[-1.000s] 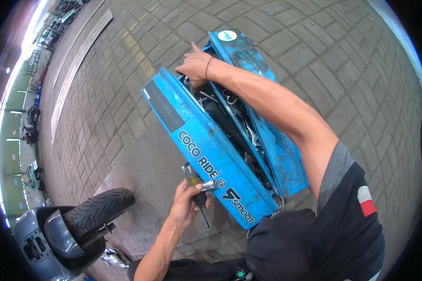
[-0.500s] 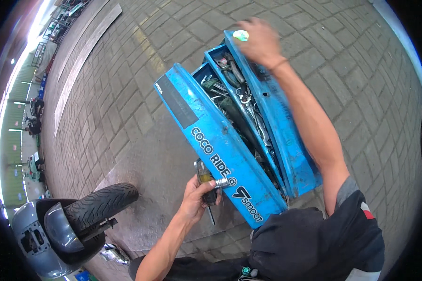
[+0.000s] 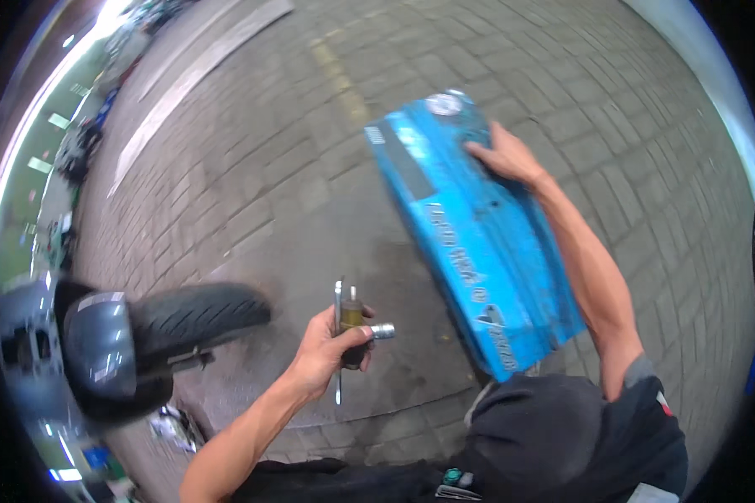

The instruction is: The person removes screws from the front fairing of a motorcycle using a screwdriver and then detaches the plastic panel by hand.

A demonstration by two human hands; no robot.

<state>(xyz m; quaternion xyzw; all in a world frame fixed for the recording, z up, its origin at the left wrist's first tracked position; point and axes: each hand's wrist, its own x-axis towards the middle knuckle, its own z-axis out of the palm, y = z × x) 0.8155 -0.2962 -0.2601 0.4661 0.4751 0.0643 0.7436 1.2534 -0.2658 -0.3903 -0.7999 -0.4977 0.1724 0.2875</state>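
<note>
My left hand [image 3: 317, 355] is closed around several small tools over the floor, left of the toolbox. They are a thin metal rod [image 3: 338, 292], a tool with a yellow and dark handle [image 3: 352, 315], and a chrome socket [image 3: 382, 331] pinched by the thumb and pointing right. The handled tool's exact kind is blurred. The blue metal toolbox [image 3: 466, 226] lies with its lid closed, so its contents are hidden. Against the far right part of the lid rests my right hand [image 3: 512, 158], thumb apart from the fingers; it holds no tool.
A grey scooter's front [image 3: 109, 344] with its black tyre [image 3: 205, 318] stands at the left. A smooth grey slab [image 3: 310, 243] lies among the paving bricks [image 3: 252, 168]. A pale strip [image 3: 184, 84] crosses the floor at the far left.
The toolbox has gone from open, with tools showing, to closed. My right hand has moved nearer along with the lid. My left hand still grips its tools, now away from the box.
</note>
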